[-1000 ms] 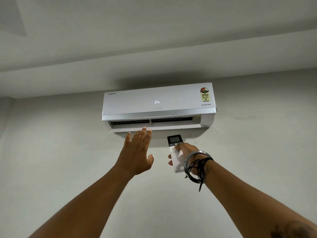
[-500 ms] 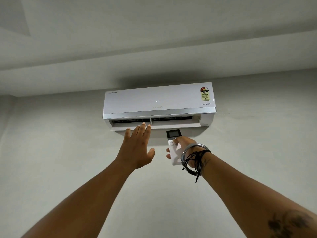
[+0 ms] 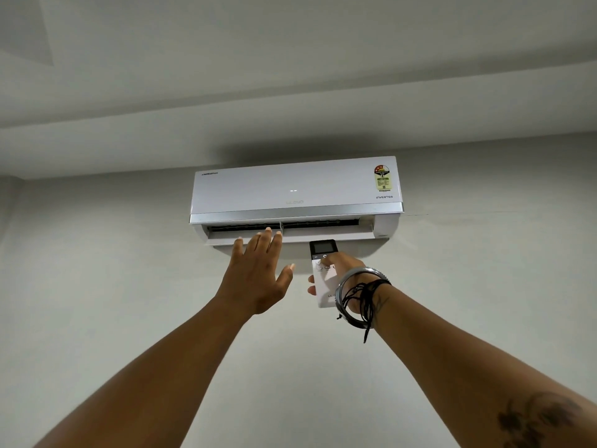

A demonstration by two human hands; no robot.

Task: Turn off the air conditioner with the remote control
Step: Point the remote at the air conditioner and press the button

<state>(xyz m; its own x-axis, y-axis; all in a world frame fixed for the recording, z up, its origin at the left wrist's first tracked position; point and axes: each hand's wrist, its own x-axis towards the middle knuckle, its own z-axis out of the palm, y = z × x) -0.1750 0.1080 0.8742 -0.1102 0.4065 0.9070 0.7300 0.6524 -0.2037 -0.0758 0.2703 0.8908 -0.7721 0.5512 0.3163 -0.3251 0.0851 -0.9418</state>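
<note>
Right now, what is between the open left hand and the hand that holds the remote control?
Nothing. In the head view, only bare wall shows in the gap between the left hand and the right hand gripping the remote control.

Soft, even, slightly dim light; no glare. Dark diffuse shadow on the wall point(image 3: 97, 286) above the air conditioner point(image 3: 290, 185), fainter one beneath it. Two small display marks glow on its panel. Focus sharp at centre; forearms at the near edges stretched by wide-angle distortion; ceiling point(image 3: 290, 43) lines bowed.
</note>
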